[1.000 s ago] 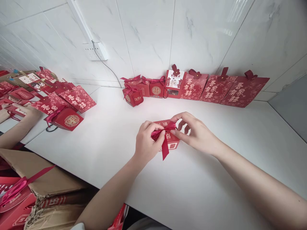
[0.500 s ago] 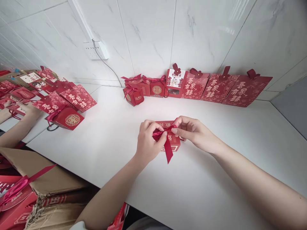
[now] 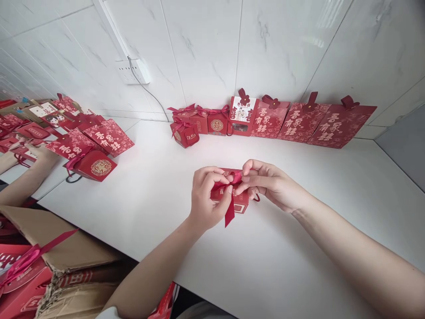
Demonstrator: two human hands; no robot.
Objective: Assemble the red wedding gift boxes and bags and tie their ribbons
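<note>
A red gift box (image 3: 239,202) with pale printed characters lies on the white table between my hands. Across its top runs a dark red ribbon (image 3: 229,215), one tail hanging over the near side. My left hand (image 3: 209,195) is closed on the ribbon near its knot, thumb and fingers together. From the other side, my right hand (image 3: 265,184) pinches a ribbon loop at the box's upper right. The knot itself is partly hidden by my fingers. A short dark red cord pokes out at the box's right end.
Red gift boxes (image 3: 217,122) and gift bags (image 3: 300,122) line the tiled wall. More bags (image 3: 108,137) and a box (image 3: 96,165) stand at left, near another person's hands (image 3: 41,153). An open cardboard carton (image 3: 66,248) holding red boxes sits at lower left.
My right fingers have shifted at the ribbon, and a loop now shows between my hands. The hanging tail has swung slightly left, and the box has turned a little.
</note>
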